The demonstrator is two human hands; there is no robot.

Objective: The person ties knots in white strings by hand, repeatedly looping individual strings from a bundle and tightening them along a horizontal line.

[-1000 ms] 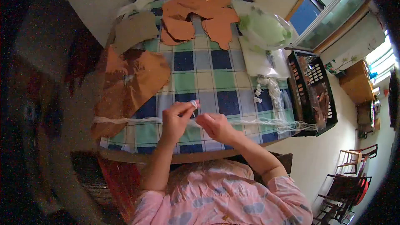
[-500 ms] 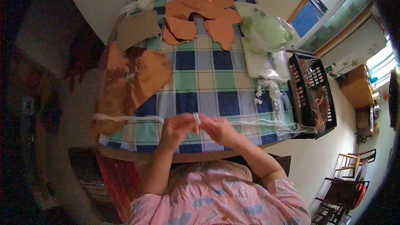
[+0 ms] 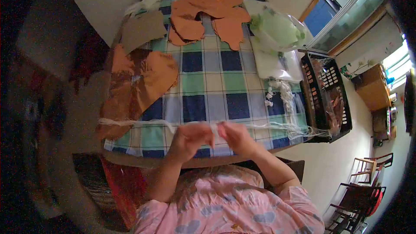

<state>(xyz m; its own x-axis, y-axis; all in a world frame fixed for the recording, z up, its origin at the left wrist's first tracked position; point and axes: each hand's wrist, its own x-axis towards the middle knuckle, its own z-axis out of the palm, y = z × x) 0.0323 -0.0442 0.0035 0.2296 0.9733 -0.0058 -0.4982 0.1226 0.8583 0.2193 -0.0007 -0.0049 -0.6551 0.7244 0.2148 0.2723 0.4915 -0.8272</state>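
A bundle of white strings (image 3: 277,126) runs across the near side of the table and passes through both my hands. My left hand (image 3: 193,138) is closed around the strings, its fingers bent toward the right. Close beside it, my right hand (image 3: 236,138) pinches the same bundle. A small white piece (image 3: 213,128) shows between the two hands; whether it is a wrap or a tag is too blurred to tell. Leftward, the bundle lies over a brown-orange sheet (image 3: 143,86). To the right its loose ends spread near the black basket.
A checked tablecloth (image 3: 194,82) covers the table. Orange cut-out pieces (image 3: 229,26) lie at the back. Clear plastic bags (image 3: 277,32) and small white pieces on strings (image 3: 284,93) lie to the right. A black plastic basket (image 3: 327,97) stands at the right edge.
My right hand has shifted right, opening a small gap between the hands. The white piece between them has moved slightly right and down. Both hands remain on the strings.
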